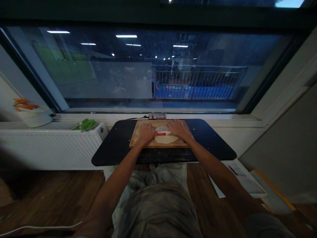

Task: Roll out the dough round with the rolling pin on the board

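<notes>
A flat, roundish sheet of pale dough lies on a wooden board. Across the dough rests a rolling pin with a red and white label at its middle. My left hand is closed over the pin's left end. Over the right end lies my right hand, its fingers pointing forward and curved onto the pin. Both ends of the pin are hidden under the hands. The board sits on a small black table in front of me.
Behind the table is a window sill with a small box and a dark cable. To the left, a white radiator carries a green cloth and a white pot. White flat panels lie on the floor at right.
</notes>
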Motion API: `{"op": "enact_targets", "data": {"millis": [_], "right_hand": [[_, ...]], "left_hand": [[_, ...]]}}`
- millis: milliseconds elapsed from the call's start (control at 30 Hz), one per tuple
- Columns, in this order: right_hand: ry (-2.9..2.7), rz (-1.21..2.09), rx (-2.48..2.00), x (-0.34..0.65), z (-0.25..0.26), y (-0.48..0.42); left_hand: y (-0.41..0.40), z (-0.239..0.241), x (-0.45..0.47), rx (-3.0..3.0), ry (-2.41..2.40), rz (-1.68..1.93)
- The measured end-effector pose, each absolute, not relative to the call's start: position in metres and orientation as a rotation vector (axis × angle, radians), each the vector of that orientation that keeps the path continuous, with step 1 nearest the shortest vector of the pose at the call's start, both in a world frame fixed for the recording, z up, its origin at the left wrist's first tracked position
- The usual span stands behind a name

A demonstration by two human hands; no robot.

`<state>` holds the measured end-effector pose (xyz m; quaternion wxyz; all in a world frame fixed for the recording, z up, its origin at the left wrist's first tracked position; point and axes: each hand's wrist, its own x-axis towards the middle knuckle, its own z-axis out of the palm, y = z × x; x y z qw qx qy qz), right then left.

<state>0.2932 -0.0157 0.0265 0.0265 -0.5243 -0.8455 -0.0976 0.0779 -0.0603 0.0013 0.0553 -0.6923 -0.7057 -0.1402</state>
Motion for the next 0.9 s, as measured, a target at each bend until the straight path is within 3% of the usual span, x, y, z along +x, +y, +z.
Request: {"op": "enact_targets", "data": {"millis": [733, 900], "right_hand": [[-2.587, -0.136, -1.665, 0.294, 0.020, -0.028], [-2.509, -0.189, -1.690, 0.296, 0.009, -0.051]], "left_hand": [[-0.070, -0.008, 0.072, -2.213, -2.012, -0.341], [-0.081, -0.017, 0.069, -2.269, -1.931, -0.476]]}}
